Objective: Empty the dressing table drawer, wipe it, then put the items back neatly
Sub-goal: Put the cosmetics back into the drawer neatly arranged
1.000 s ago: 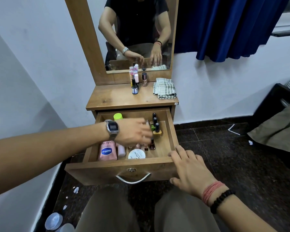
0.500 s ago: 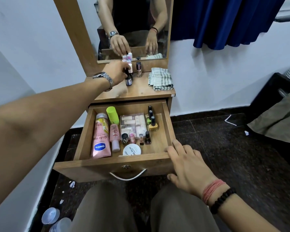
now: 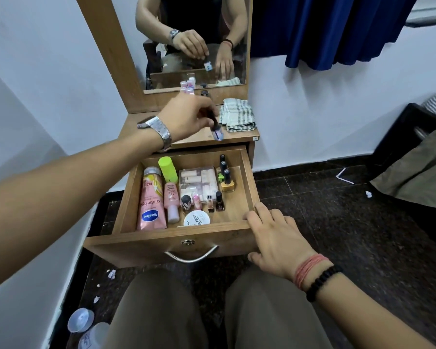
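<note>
Wooden and pulled fully open, the drawer hangs out from under the desk. Along its left wall lies a pink Vaseline tube, with a lime-capped bottle at the back and a smaller pink tube beside it. A clear box sits mid-drawer; a row of nail polish bottles stands along the right wall, and a white round tin rests against the front wall (a few small bottles stand just behind it).

Above the desk's front edge, the left hand pinches a small bottle by its dark cap, so the bottle dangles clear of the surface. The right hand lies flat and spread on the drawer's front right corner, gripping nothing.

On the desk's right side lies a folded checked cloth; more small bottles stand at the back edge below the mirror.
</note>
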Available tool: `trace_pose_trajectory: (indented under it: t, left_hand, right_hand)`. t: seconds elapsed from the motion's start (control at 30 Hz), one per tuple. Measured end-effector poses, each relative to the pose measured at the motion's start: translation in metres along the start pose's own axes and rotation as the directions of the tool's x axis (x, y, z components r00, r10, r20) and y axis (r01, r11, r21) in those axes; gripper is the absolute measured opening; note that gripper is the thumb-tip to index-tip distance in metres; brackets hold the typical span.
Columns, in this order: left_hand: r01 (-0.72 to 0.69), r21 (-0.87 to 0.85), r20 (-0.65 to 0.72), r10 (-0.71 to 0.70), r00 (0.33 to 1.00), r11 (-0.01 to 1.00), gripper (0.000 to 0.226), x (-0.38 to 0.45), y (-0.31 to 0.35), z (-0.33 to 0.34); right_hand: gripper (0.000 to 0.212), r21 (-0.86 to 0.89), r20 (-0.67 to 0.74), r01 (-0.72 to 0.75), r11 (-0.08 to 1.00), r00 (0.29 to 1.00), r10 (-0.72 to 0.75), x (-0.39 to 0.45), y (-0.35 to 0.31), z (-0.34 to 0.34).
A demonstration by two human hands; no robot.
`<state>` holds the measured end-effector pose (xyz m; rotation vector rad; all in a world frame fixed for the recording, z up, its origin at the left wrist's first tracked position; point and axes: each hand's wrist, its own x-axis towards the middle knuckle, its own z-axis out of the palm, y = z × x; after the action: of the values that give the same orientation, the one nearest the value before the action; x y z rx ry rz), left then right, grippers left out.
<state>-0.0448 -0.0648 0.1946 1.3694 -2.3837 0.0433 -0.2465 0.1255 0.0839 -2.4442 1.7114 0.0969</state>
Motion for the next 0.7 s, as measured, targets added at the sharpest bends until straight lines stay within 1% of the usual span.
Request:
trace_pose_trajectory:
  t: [0.13,0.2,0.33,0.5,0.7]
  left_hand:
    - [-0.077,-0.008,0.121,0.078,0.990,0.997,0.018,-0.028,0.032,0.017]
    - [-0.107,0.016,0.207,0.101,0.973,0.994,0.017,-0.039,0.041,0.031]
    - [-0.053,0.070,0.310,0.029,0.950,0.996,0.016,-0.049,0.045,0.057]
    - [0.007,0.153,0.355,-0.062,0.933,0.988,0.018,-0.057,0.049,0.081]
    - [0.067,0.217,0.344,-0.140,0.929,0.974,0.023,-0.062,0.055,0.093]
  right_hand:
    - [0.068,0.015,0.008,-0.001,1.000,1.000,0.001,0.000,0.001,0.000]
    - [0.067,0.020,0.004,-0.002,1.000,1.000,0.002,0.001,0.001,0.000]
    - [0.065,0.026,-0.011,-0.003,1.000,1.000,0.003,0.001,0.000,0.001]
    - [0.065,0.020,-0.008,-0.007,1.000,1.000,0.007,0.000,0.000,0.001]
    - [0.063,0.023,-0.017,-0.010,1.000,1.000,0.011,0.000,0.000,0.000]
